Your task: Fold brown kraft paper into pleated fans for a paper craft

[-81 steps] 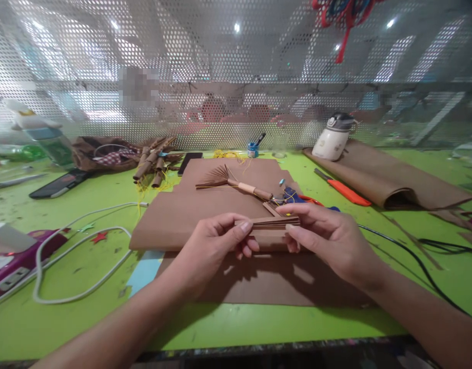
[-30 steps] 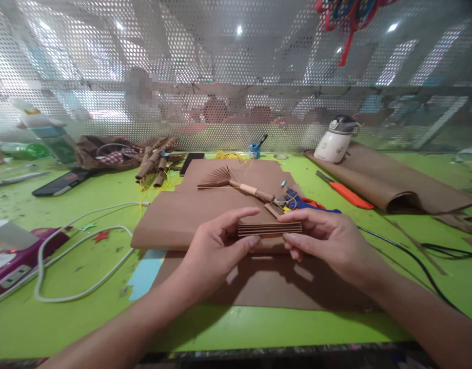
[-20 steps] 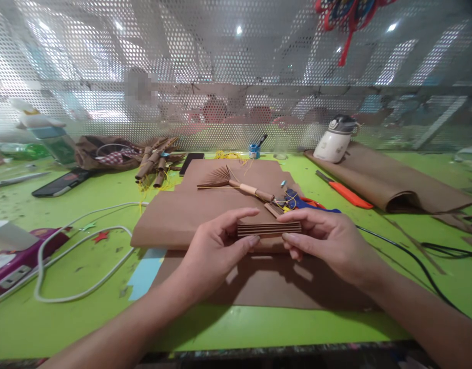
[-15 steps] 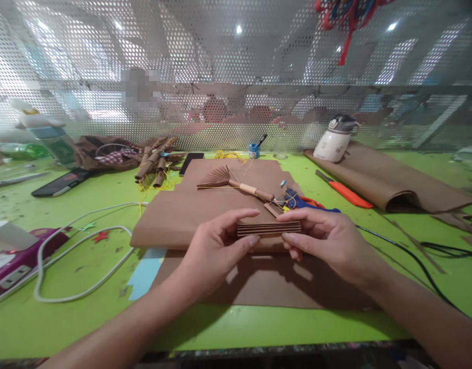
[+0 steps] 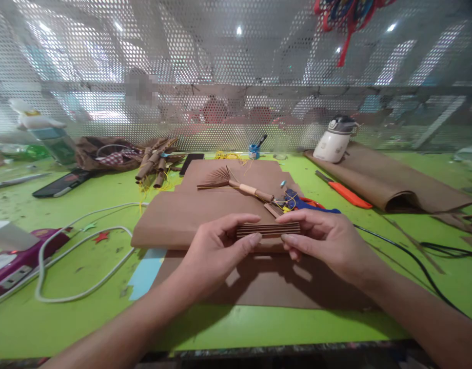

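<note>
Between both hands is a narrow stack of pleated brown paper (image 5: 268, 230), its folded edges facing me. My left hand (image 5: 220, 241) pinches its left end between thumb and fingers. At the other end, my right hand (image 5: 321, 234) pinches it the same way. The pleats are held above a folded sheet of brown paper (image 5: 174, 215) on the table. Just beyond my hands lies a small paper fan piece (image 5: 247, 188), spread at its left end and wrapped with a lighter band and yellow thread. Blue-handled pliers (image 5: 293, 200) rest close to my right fingers.
An orange-handled knife (image 5: 349, 193) and a white bottle (image 5: 335, 141) on brown paper (image 5: 413, 179) are at right. Rolled paper pieces (image 5: 155, 161), a phone (image 5: 62, 183), a purple power strip (image 5: 36, 251) and a white cable (image 5: 82, 297) are left. A perforated screen (image 5: 220, 61) stands behind.
Almost nothing differs. Both hands keep their pinch on the pleated paper, which has shifted only very slightly left.
</note>
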{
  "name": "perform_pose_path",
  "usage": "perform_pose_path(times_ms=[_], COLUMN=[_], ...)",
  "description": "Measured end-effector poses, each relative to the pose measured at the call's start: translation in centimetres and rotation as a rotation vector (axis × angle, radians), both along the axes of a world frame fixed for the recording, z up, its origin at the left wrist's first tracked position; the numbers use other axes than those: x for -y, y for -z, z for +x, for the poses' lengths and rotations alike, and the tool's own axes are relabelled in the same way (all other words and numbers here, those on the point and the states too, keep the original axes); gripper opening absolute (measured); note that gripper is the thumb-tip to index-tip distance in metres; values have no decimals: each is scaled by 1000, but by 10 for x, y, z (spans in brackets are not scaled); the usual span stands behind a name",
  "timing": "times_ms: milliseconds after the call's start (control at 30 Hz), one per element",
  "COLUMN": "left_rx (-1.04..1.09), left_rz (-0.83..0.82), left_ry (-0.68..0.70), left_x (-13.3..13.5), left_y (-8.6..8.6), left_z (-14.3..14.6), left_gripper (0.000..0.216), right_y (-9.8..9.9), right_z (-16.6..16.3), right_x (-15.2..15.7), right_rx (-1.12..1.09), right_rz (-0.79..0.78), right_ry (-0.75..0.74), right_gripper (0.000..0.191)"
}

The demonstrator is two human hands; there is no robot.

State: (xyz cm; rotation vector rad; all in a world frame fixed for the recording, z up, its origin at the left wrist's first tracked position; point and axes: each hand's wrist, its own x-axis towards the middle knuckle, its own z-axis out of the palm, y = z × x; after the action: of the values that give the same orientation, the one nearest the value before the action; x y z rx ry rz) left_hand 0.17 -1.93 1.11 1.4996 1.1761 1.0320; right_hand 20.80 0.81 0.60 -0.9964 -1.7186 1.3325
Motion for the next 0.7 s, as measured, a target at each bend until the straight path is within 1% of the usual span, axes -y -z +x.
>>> perform_pose_path(times_ms=[167, 300, 700], left_rx=[-30, -68, -55], left_rz=[-8, -20, 0], left_ry=[9, 5, 8], left_x=[0, -1, -1], left_y=[-4, -3, -4], left_z=[-1, -2, -2], left_gripper=[27, 29, 24], right_y=[1, 1, 1], right_z=[0, 0, 0], right_x=[0, 0, 1], right_rx=[-4, 8, 30], right_rz=[0, 5, 17], right_ry=[-11, 0, 6], right_gripper=[25, 24, 25])
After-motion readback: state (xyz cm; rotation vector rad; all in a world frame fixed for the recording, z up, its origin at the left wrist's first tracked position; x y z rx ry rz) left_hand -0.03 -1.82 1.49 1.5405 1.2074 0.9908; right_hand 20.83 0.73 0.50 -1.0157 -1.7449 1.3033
